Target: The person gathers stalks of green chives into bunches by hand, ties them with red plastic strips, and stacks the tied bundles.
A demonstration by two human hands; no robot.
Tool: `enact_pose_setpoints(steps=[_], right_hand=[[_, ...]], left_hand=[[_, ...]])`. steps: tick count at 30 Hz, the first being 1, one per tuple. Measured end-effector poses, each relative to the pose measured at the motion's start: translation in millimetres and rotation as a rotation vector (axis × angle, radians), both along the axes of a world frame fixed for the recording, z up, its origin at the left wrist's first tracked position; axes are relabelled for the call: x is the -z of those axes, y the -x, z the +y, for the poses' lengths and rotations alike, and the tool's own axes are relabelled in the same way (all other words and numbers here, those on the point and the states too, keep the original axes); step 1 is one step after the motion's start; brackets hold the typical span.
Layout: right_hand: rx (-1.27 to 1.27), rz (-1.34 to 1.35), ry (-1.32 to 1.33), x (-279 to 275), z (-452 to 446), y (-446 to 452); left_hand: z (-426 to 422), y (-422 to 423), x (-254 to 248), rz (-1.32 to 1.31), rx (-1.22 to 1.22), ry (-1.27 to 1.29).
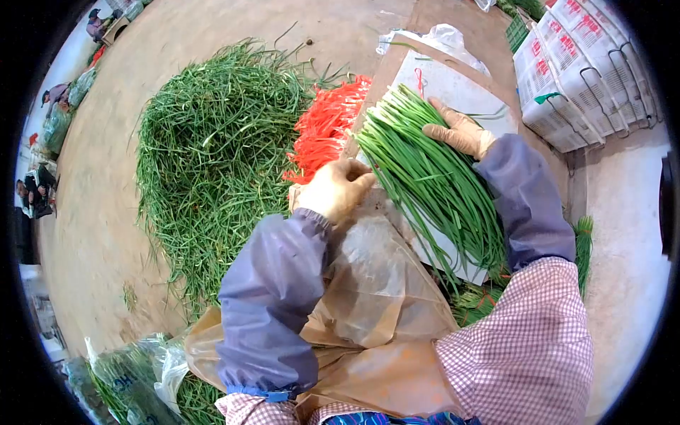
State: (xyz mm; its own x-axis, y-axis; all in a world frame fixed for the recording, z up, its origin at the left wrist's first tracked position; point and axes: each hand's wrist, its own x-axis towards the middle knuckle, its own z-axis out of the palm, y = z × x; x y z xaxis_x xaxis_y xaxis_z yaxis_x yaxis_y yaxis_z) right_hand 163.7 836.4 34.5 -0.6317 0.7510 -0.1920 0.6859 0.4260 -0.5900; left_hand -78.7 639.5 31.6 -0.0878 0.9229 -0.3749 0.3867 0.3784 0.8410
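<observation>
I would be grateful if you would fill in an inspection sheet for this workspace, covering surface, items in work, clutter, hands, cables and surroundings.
Surface: white board, partly covered.
Items in work: bunch of green stalks lying on the board; pile of red strips to its left.
Clutter: large heap of loose greens on the floor; crumpled plastic at the board's far end; filled plastic bags at lower left.
Hands: gloved right hand rests on the bunch, fingers extended; gloved left hand is curled beside it, grip unclear.
Cables: nothing seen.
Surroundings: white boxes with red printing at right; other people at far left.
</observation>
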Motion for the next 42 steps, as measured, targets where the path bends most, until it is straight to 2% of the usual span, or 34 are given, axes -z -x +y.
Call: enact_pose_setpoints(steps=[2, 3, 5, 6, 8, 10, 12, 13, 15, 16, 17, 20, 24, 25, 27, 28, 29, 30, 31, 32, 34, 35, 36, 38, 42], right_hand=[[0.057, 0.037, -0.095, -8.9, -14.2, -1.3], [0.077, 0.085, -0.465, -11.9, -27.3, 2.4], [0.076, 0.32, -0.392, -47.6, -64.8, 20.9], [0.078, 0.436, -0.358, -61.1, -82.5, 31.3], [-0.111, 0.526, -0.156, -64.5, -112.6, 51.0], [-0.289, 0.382, -0.087, -44.6, -130.1, 69.6], [-0.337, 0.314, -0.068, -8.1, -131.2, 83.6], [-0.361, 0.298, -0.138, 4.1, -128.9, 89.2], [-0.337, 0.098, -0.223, 15.7, -131.6, 93.8], [-0.324, -0.001, -0.265, 21.0, -132.3, 95.2], [-0.363, 0.102, -0.423, 33.8, -132.3, 93.5], [-0.441, -0.134, -0.431, 27.7, -132.4, 90.2], [-0.461, -0.104, -0.438, 26.9, -133.8, 77.3], [-0.442, -0.177, -0.379, 20.0, -134.6, 77.0], [-0.295, 0.236, -0.308, 27.9, -135.1, 71.8], [-0.218, 0.439, -0.266, 28.0, -137.1, 71.4], [-0.111, 0.367, -0.099, 23.5, -137.3, 65.8], [-0.079, 0.334, -0.054, 20.4, -133.7, 65.8], [-0.112, 0.342, -0.125, 25.1, -130.0, 66.2], [-0.144, 0.35, -0.196, 30.3, -127.7, 66.5], [-0.427, 0.068, -0.425, 25.9, -127.7, 70.9], [-0.564, -0.08, -0.536, 24.5, -128.6, 73.5], [-0.582, -0.12, -0.625, 30.5, -132.5, 79.5], [-0.59, -0.226, -0.588, 34.2, -138.7, 86.5], [-0.665, -0.348, -0.686, 34.2, -143.0, 98.1]], left_hand=[[-11.1, 11.2, 13.3, 0.129, -0.139, -0.066], [-14.7, 16.5, 9.8, 0.156, -0.164, -0.043], [-18.1, 20.0, -5.3, 0.178, -0.189, 0.036], [-17.7, 18.3, 0.5, 0.259, -0.13, -0.036], [-19.0, 15.3, 15.0, 0.418, -0.016, -0.187], [-14.6, 10.9, 23.2, 0.569, 0.107, -0.288], [-3.9, 7.6, 31.8, 0.762, 0.104, -0.273], [-1.8, 9.7, 37.4, 0.775, 0.117, -0.282], [-0.5, 13.2, 43.6, 0.801, 0.143, -0.3], [-2.4, 14.7, 43.1, 0.712, 0.159, -0.236], [-5.5, 15.9, 41.3, 0.623, 0.174, -0.174], [-17.2, 14.5, 21.2, 0.334, 0.181, -0.021], [-28.9, 28.9, -1.0, -0.051, 0.141, 0.046], [-29.6, 32.1, 4.7, -0.056, 0.019, -0.027], [-28.7, 33.9, 12.3, 0.024, -0.208, -0.138], [-27.0, 34.4, 12.3, 0.112, -0.192, -0.221], [-28.1, 31.9, 10.5, 0.148, -0.145, -0.194], [-27.2, 25.4, 3.5, 0.183, -0.096, -0.17], [-26.3, 15.6, 2.5, 0.085, -0.106, -0.07], [-23.4, 12.5, -3.4, 0.215, 0.005, -0.066], [-18.4, 12.0, 20.3, 0.395, 0.1, -0.096], [-18.9, 11.3, 25.5, 0.339, 0.044, -0.069], [-19.0, 9.3, 22.6, 0.282, -0.012, -0.042], [-20.1, 8.8, 24.8, 0.216, -0.106, -0.052], [-14.0, 11.8, 22.6, 0.136, -0.204, -0.143]])
